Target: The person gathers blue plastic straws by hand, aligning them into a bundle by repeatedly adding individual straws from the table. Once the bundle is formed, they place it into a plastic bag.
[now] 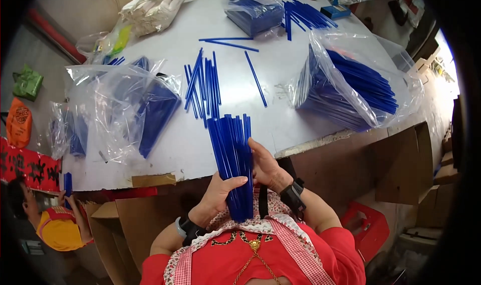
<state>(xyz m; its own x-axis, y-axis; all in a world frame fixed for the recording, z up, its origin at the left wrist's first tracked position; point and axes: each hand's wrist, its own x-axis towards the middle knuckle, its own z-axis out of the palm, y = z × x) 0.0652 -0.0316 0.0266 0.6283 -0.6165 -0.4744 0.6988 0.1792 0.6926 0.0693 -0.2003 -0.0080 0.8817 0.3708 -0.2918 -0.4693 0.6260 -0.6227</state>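
Note:
A thick bundle of blue plastic tubes point(229, 155) stands nearly upright in front of me, over the table's near edge. My left hand point(220, 195) is closed round its lower left side, thumb across the front. On the right side my right hand point(265, 166) grips the same bundle higher up, its thumb against the outer tubes; its other fingers are partly hidden. Just beyond the bundle's top, several loose blue tubes point(208, 82) lie on the white table point(240, 87). One single blue tube point(256, 78) lies apart to their right.
Clear plastic bags of blue tubes stand at left point(159, 112), far middle point(254, 14) and right point(358, 79). More tubes point(309, 15) are heaped at the back. Cardboard boxes point(403, 162) and a red stool point(368, 230) are below the edge. Another person point(60, 227) holds blue tubes at lower left.

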